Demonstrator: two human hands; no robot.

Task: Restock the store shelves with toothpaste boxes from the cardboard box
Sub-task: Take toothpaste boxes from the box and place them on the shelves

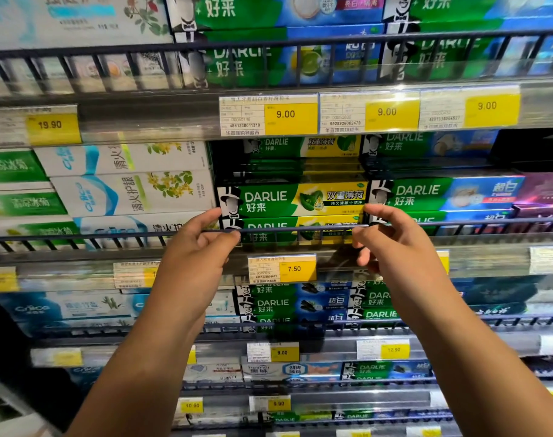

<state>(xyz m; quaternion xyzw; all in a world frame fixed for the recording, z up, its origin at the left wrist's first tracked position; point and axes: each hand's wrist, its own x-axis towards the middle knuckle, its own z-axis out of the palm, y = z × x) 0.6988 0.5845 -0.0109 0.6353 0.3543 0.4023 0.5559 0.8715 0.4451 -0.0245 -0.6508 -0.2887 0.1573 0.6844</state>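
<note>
- two bare arms reach up to the middle shelf, and the hands sit at either end of the front pair of green-and-yellow darlie boxes (292,200), which lie stacked one on the other with their long faces outward.
- the left hand (202,247) is curled. its forefinger touches the left end of the pair where the upper box rests on the lower, and its thumb (231,236) lies across the front, over the wire rail (111,236).
- the right hand (392,241) mirrors it, with curled fingers (377,211) against the right end and the thumb tucked low by the rail.
- i cannot tell from here which of the two boxes the hands actually grip.
- more of the same green-and-yellow boxes are stacked behind and above, in shadow under the next shelf.
- just to the right of the pair stand green-and-blue darlie boxes (442,193), and beyond them some purple boxes (543,187).
- to the left are white boxes with yellow flowers (133,193), piled flat.
- a yellow 7.50 price tag (283,269) sits on the shelf edge right below the pair, between the two wrists.
- on the shelf edge above is a row of 9.00 price tags (269,115), with a 19.90 tag (49,125) far to the left.
- the shelf beneath holds darlie boxes with blue ends (288,305), partly hidden by the arms.
</note>
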